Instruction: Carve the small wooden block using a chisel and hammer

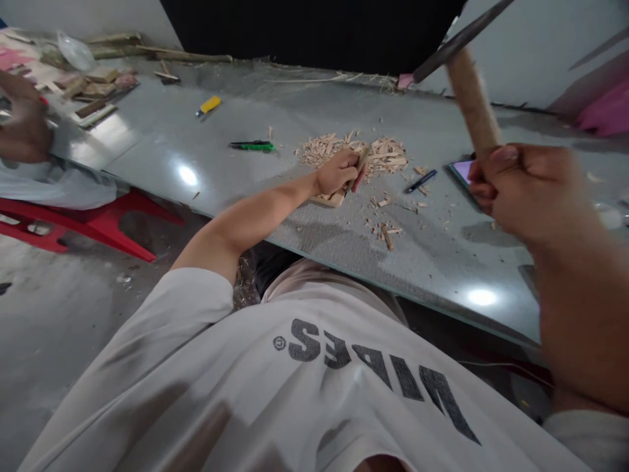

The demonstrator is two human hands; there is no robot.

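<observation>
Left hand (339, 173) with fingers curled closed round a slim tool (364, 157), wood block (330, 199) beneath it near the front edge of the bench (432, 246), right hand (523, 187) wrapped tightly round a raised hammer (472, 98), shavings (388, 152) toward the back edge.

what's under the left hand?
A pale wood piece: its near edge and corner show below the left hand, with loose wood chips beyond. The hand covers part of the piece; what's there can't be seen.
</observation>
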